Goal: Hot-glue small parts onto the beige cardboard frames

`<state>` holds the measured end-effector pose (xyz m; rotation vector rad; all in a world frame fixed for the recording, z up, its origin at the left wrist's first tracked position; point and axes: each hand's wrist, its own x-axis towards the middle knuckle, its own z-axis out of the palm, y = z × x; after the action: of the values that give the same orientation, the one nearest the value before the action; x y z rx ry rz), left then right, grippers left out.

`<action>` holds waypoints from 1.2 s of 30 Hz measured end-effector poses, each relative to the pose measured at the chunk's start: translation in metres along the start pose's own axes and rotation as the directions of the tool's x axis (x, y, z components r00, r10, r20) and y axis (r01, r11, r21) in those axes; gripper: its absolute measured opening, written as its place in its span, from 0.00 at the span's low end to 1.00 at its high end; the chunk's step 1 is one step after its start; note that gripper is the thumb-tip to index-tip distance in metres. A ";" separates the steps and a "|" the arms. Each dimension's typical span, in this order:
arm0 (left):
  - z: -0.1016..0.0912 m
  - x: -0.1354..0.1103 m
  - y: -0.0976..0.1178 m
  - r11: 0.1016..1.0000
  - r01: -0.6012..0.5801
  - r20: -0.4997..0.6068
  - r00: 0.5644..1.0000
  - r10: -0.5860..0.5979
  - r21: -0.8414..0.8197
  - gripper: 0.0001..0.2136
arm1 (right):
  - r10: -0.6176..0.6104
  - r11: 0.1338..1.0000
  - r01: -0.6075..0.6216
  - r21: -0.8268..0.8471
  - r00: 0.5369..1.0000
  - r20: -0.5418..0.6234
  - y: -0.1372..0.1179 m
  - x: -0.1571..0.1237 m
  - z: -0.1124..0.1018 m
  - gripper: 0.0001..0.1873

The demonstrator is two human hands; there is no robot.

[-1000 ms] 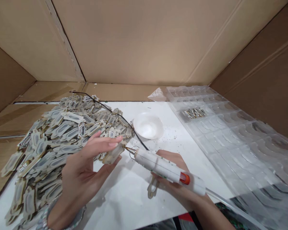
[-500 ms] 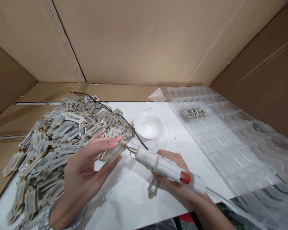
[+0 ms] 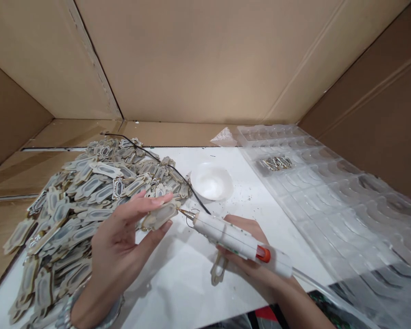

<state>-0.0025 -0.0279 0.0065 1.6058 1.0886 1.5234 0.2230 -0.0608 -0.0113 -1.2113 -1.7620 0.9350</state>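
**Held piece tilted flatter at the glue-gun tip**

Since the earlier frames, the small beige oval-framed piece point(image 3: 160, 214) has been lifted slightly and tilted so that more of its pale face is shown upward; little else has been shifted. It is pinched by the left hand point(image 3: 121, 249), with the fingers laid along its upper edge and the thumb pressed from below, above the near edge of the table. The right hand point(image 3: 251, 258) is wrapped around a white pen-shaped glue gun point(image 3: 233, 237) with an orange ring near its rear, from which a clear tube is led off to the right. The gun's thin metal nozzle point(image 3: 186, 213) is pointed at the right end of the piece and is seen just beside it; whether contact is made cannot be told. Under the right hand, a second beige looped piece point(image 3: 218, 270) is seen partly hidden.

Left of the hands, a large heap of grey-beige oval-framed pieces point(image 3: 71, 205) is spread over the white table point(image 3: 178, 288), and a thin black cord point(image 3: 164, 164) is draped across its top. Behind the nozzle, a shallow white round bowl point(image 3: 211, 182) is set. On the right, clear plastic compartment trays point(image 3: 345, 201) are laid, with a small cluster of metallic bits point(image 3: 277, 162) in one far compartment. All of it is enclosed by brown cardboard walls point(image 3: 205, 59).
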 end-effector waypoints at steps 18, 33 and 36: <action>-0.005 0.000 -0.008 0.992 -0.081 0.069 0.995 0.075 0.098 0.10 | 0.197 0.980 -0.186 0.075 0.957 -0.213 -0.010 0.002 0.001 0.16; -0.018 0.026 -0.052 0.440 -0.198 0.088 0.962 0.258 0.876 0.24 | 0.234 0.972 -0.232 0.032 0.950 -0.209 -0.006 0.001 -0.003 0.17; -0.018 0.024 -0.047 0.465 -0.215 0.093 0.958 0.272 0.859 0.28 | 0.233 0.972 -0.232 0.035 0.942 -0.241 -0.007 0.001 -0.002 0.18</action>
<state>-0.0264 0.0124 -0.0227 2.4914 1.9313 1.2104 0.2219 -0.0611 -0.0043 -1.4874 -1.4430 0.8806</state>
